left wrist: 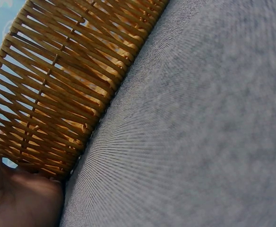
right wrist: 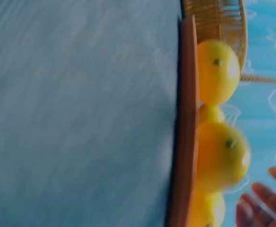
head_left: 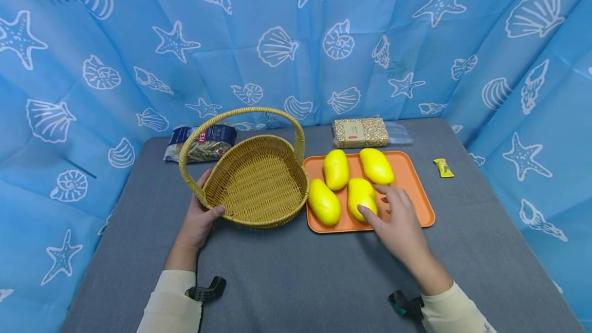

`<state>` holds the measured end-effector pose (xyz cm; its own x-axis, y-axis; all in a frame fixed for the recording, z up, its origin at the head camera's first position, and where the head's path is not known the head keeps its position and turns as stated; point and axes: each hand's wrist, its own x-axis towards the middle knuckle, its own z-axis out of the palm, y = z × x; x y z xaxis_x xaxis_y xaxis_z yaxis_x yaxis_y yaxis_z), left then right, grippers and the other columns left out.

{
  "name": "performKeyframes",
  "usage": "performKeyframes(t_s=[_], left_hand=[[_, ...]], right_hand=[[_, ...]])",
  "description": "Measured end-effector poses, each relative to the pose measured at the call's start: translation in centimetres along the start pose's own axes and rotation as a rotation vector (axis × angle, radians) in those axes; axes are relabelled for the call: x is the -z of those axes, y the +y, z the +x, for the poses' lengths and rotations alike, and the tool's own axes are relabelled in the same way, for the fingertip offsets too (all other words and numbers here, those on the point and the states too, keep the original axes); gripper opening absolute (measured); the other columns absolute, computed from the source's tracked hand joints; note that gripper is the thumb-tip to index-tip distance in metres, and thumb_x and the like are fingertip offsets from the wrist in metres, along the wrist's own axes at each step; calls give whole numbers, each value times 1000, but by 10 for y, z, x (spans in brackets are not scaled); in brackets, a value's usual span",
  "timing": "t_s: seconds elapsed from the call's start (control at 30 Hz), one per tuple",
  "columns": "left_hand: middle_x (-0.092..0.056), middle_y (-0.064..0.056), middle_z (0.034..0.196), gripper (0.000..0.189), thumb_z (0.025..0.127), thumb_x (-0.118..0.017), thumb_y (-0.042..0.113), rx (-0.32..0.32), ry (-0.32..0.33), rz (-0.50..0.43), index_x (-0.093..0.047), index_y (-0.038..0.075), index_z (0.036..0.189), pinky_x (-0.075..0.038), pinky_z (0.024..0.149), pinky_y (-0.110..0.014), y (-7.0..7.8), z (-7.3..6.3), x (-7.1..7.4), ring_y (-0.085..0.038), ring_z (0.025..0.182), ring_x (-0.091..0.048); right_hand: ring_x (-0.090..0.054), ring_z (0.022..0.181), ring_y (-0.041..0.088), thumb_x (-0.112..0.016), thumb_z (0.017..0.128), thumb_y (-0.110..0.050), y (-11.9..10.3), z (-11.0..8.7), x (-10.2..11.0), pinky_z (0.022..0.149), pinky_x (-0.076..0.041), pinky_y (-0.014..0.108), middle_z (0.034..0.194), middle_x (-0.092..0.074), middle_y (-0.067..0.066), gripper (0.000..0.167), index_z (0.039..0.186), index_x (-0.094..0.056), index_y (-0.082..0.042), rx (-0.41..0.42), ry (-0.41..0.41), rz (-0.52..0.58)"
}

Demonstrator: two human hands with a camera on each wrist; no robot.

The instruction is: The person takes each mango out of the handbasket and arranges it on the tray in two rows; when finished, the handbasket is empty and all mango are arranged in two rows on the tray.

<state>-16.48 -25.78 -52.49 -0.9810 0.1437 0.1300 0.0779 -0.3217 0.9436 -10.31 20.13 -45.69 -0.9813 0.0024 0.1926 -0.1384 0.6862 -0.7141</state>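
My left hand [head_left: 199, 222] grips the near-left rim of a woven wicker basket [head_left: 261, 184], thumb over the edge and fingers around the outer wall. The basket has a tall arched handle and nothing inside; its weave [left wrist: 57, 80] fills the upper left of the left wrist view. Several yellow mangoes lie on an orange tray [head_left: 418, 204] to the right. Over the tray, my right hand [head_left: 400, 227] reaches to the front-right mango [head_left: 361, 197], thumb and fingers spread at its right side. In the right wrist view those fingers [right wrist: 270, 198] stand apart from the mango [right wrist: 221, 156].
A bag of pasta [head_left: 201, 143] lies behind the basket at the back left. Behind the tray is a clear pack of pale beans or grains [head_left: 361, 132]. A small yellow wrapped packet [head_left: 444, 167] lies right of the tray. A blue seashell-print curtain [head_left: 296, 40] hangs behind the grey table [head_left: 287, 281].
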Motion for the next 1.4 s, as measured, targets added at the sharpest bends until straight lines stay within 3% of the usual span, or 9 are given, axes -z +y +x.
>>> performKeyframes(t_s=[0.1, 0.2, 0.33, 0.47, 0.7, 0.83, 1.03, 1.23, 1.4], left_hand=[[-25, -21, 174, 96, 99, -60, -21, -1, 4, 5, -16, 18, 176, -48, 111, -35, 0, 0, 0, -42, 153, -34], [-26, -21, 174, 95, 100, -60, -20, -1, 11, 10, -17, 18, 176, -47, 111, -34, -1, 0, 1, -42, 154, -33], [-26, -20, 174, 95, 100, -58, -22, 1, 11, 14, -17, 19, 176, -47, 112, -35, -1, 0, 2, -43, 154, -32], [-26, -21, 175, 95, 100, -56, -24, 0, 8, 17, -18, 20, 176, -47, 112, -35, 0, 0, 2, -43, 155, -32], [-24, -22, 174, 96, 100, -56, -24, -5, -9, 24, -19, 20, 176, -48, 111, -34, 1, 1, 0, -40, 153, -36], [-25, -22, 174, 95, 99, -56, -24, -16, -11, 27, -21, 21, 176, -49, 110, -34, 1, 1, -1, -38, 153, -37], [-26, -23, 173, 96, 98, -53, -26, -13, 6, 25, -25, 25, 175, -48, 111, -34, -1, 1, 0, -42, 153, -35], [-26, -21, 174, 96, 98, -53, -25, -7, 24, 32, -25, 26, 175, -47, 112, -34, -1, 0, -2, -44, 153, -32], [-26, -22, 173, 95, 98, -51, -26, -16, 19, 30, -23, 24, 175, -48, 110, -33, -1, -1, -3, -43, 153, -33]], right_hand=[[-62, 107, 35, -88, 95, -14, -10, -1, -7, 84, -58, 55, 128, -60, 20, 53, 139, -64, 3, 159, 26, 1], [-63, 108, 33, -89, 94, -13, -21, -2, -17, 86, -58, 53, 132, -60, 17, 54, 139, -63, 0, 224, -42, -6], [-60, 115, 32, -87, 97, -21, -33, -1, -31, 93, -55, 52, 141, -56, 17, 63, 149, -58, -3, 180, -163, -48], [-60, 108, 30, -83, 100, -26, -41, 3, -43, 89, -55, 49, 148, -53, 20, 72, 159, -49, -2, 116, -229, -95], [-57, 131, 38, -79, 103, -24, -43, 6, -54, 105, -50, 57, 147, -56, 23, 67, 159, -50, 0, 55, -257, -160], [-60, 121, 35, -80, 102, -25, -42, 6, -55, 98, -53, 53, 144, -57, 22, 67, 158, -52, 0, 56, -250, -177], [-57, 103, 28, -82, 100, -24, -43, 3, -49, 84, -53, 46, 137, -60, 17, 64, 153, -56, 0, 79, -200, -152], [-61, 118, 36, -80, 102, -21, -44, 19, -28, 100, -53, 56, 139, -63, 19, 54, 147, -61, 2, 128, -135, -126], [-54, 131, 40, -76, 105, -25, -42, 58, -8, 109, -45, 60, 145, -60, 22, 57, 152, -57, 1, 112, -201, -197]])
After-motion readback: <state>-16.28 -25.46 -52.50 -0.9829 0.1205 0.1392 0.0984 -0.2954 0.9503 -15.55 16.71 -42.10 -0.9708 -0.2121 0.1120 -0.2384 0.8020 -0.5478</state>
